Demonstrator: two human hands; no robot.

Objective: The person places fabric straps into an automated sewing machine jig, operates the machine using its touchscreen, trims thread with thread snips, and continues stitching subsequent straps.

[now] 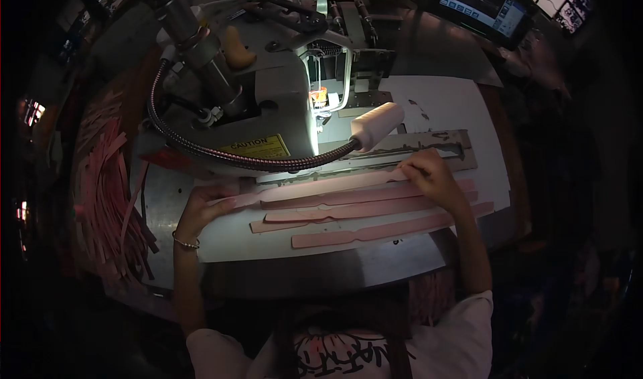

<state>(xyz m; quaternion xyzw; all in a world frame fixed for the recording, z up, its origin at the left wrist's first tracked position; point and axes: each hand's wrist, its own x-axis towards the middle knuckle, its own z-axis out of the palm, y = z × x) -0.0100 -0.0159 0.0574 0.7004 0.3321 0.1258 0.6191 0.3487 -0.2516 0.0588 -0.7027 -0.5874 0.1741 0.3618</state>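
Stretched between my two hands is a long pale pink strip point(315, 186) with a narrowed notch along it. My left hand point(209, 207) pinches its left end, and my right hand point(429, 173) grips the right end near a grey slotted template plate point(462, 136). Below the held strip, several similar pink strips point(355, 235) lie on the white work surface point(228, 242), some overlapping. Just beyond the strip stands a sewing machine point(274, 88), its needle area lit.
A flexible metal lamp neck point(221, 157) ends in a white lamp head point(378, 124) above the plate. Many pink strips hang in a bundle point(110, 198) at the left edge. A control screen point(482, 7) stands at the back right.
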